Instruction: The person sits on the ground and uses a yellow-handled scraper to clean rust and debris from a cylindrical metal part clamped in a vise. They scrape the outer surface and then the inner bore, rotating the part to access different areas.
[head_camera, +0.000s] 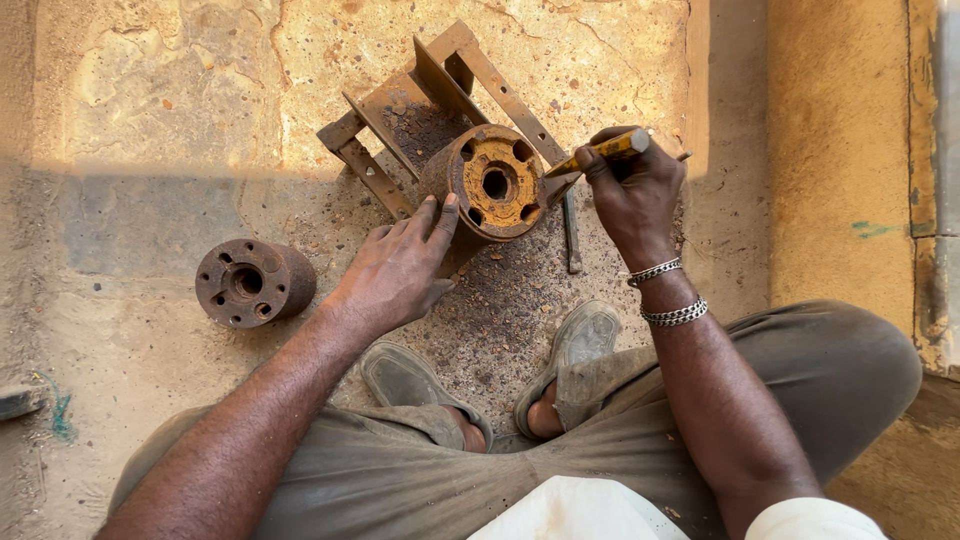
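Observation:
A rusty round metal hub (494, 182) with a centre hole and several smaller holes lies tilted against a rusty angle-iron frame (385, 110) on the sandy ground. My left hand (400, 268) rests flat against the hub's left side, steadying it. My right hand (632, 195) grips a yellow-handled chisel (600, 152) whose tip touches the hub's right rim. Two metal bracelets (668, 292) sit on my right wrist.
A second rusty hub (252, 283) lies on the ground to the left. A thin metal rod (571, 232) lies beside the frame. Rust flakes (500, 300) cover the ground before my sandalled feet (480, 375). A raised concrete edge (840, 150) runs along the right.

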